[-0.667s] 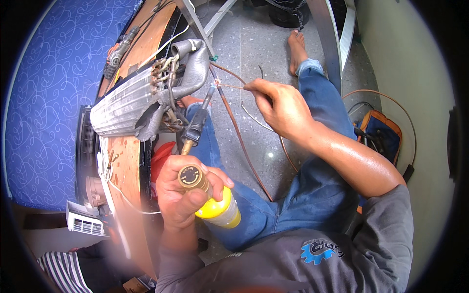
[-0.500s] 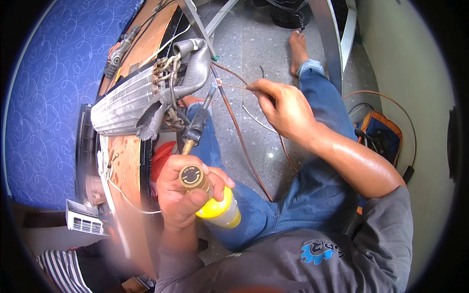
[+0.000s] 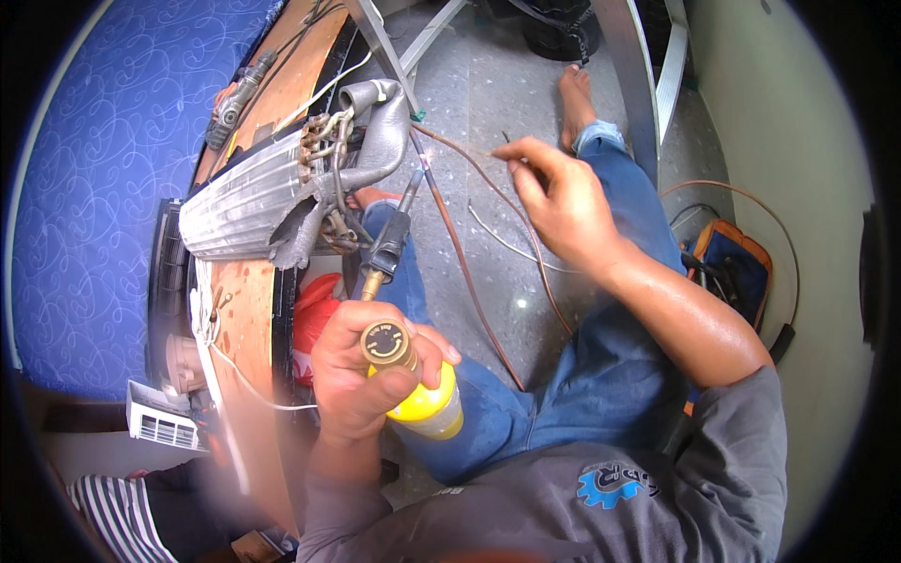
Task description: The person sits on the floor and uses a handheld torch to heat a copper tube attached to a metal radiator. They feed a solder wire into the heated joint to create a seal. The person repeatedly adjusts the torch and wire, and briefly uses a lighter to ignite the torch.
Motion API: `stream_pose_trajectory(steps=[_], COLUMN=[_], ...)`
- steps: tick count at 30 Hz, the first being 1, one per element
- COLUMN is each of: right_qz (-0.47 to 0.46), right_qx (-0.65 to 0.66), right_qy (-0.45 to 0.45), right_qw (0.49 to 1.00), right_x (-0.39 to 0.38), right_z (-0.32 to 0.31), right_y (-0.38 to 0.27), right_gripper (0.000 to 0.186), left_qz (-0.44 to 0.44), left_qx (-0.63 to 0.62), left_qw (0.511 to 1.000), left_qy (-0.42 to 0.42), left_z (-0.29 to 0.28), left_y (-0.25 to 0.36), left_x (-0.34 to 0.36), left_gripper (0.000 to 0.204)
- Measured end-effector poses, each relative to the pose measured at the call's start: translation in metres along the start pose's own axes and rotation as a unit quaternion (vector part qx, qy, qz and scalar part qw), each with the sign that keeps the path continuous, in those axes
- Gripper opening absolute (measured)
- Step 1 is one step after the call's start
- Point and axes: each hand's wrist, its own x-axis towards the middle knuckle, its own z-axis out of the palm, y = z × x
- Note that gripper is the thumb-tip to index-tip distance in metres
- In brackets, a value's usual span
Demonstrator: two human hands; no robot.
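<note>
My left hand (image 3: pixel 361 375) is wrapped round the brass neck of a blowtorch (image 3: pixel 385 249) with a yellow gas cylinder (image 3: pixel 430 403). Its nozzle points up at a thin copper pipe (image 3: pixel 448 220), and a bright glowing spot shows where tip and pipe meet. A thin brazing rod (image 3: pixel 481 152) is pinched in my right hand (image 3: pixel 572 206), its free end pointing left and standing apart from the heated spot. Left of the torch lies a finned metal coil unit (image 3: pixel 249 192) with bent copper tubes and a grey foam-covered pipe (image 3: pixel 387 141).
The wooden board (image 3: pixel 239 328) beneath the coil carries white cables and a power tool (image 3: pixel 239 98). Metal ladder legs (image 3: pixel 631 84) stand ahead. A tool bag (image 3: pixel 737 263) sits right by the wall. My legs flank the pipes; a red plastic bag (image 3: pixel 319 305) lies behind the torch.
My right hand has drawn the brazing rod right and slightly up, away from the heated spot. The torch has shifted a little, its tip still at the pipe.
</note>
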Motion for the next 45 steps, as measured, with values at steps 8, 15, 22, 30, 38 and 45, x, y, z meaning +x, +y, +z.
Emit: stream_pose_trajectory(steps=[8, 15, 22, 30, 38, 45], right_qz=[0.1, 0.172, 0.197, 0.074, 0.038, 0.083], right_qx=[0.164, 0.232, 0.198, -0.029, -0.032, 0.067], right_qy=[0.051, 0.026, -0.047, -0.186, -0.162, -0.147], right_qw=[0.98, 0.957, 0.959, 0.979, 0.986, 0.983], right_x=[0.02, 0.018, 0.037, 0.105, 0.095, 0.085], right_z=[-0.017, -0.022, -0.032, -0.061, -0.039, -0.044], right_y=[0.015, 0.005, 0.002, 0.011, 0.045, 0.063], right_gripper=[0.022, 0.021, 0.02, 0.024, 0.026, 0.022], left_qz=[-0.026, 0.062, 0.122, 0.189, 0.181, 0.231], left_qx=[0.08, 0.191, 0.204, 0.187, 0.21, 0.191], left_qw=[0.996, 0.978, 0.971, 0.964, 0.96, 0.954], left_qy=[-0.007, -0.054, -0.001, -0.007, 0.026, 0.005], left_z=[0.042, 0.07, 0.059, 0.046, 0.044, 0.045], left_y=[-0.016, -0.061, -0.1, -0.146, -0.16, -0.152], left_x=[0.006, 0.02, 0.032, 0.041, 0.042, 0.042], left_gripper=[0.044, 0.043, 0.046, 0.053, 0.051, 0.052])
